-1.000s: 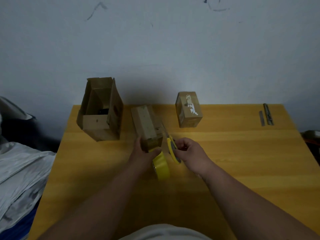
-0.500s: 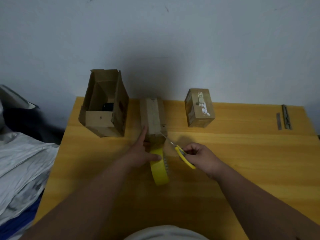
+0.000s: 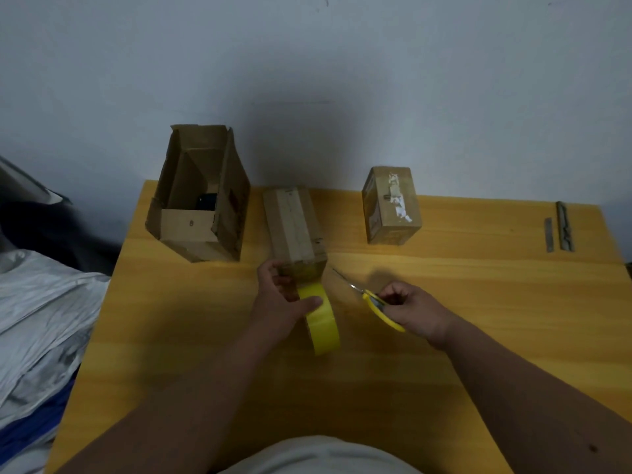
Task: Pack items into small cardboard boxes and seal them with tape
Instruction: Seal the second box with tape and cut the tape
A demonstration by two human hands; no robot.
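head view: taped brown cardboard box (image 3: 391, 205) looks done; left hand (image 3: 278, 297) grips yellow tape roll (image 3: 321, 318) against middle brown cardboard box (image 3: 294, 227), right hand (image 3: 408, 309) grips yellow-handled scissors (image 3: 371, 301), open box (image 3: 200, 193) waits.

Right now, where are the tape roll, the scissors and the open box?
tape roll (image 3: 323, 319), head view, on its yellow outer band.
scissors (image 3: 374, 300), head view, on the yellow handle.
open box (image 3: 186, 224), head view, on its near wall.

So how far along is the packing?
The right box looks shut. The middle box is in hand: the left hand holds the tape roll at its end, and the right hand holds scissors. The open box is left.
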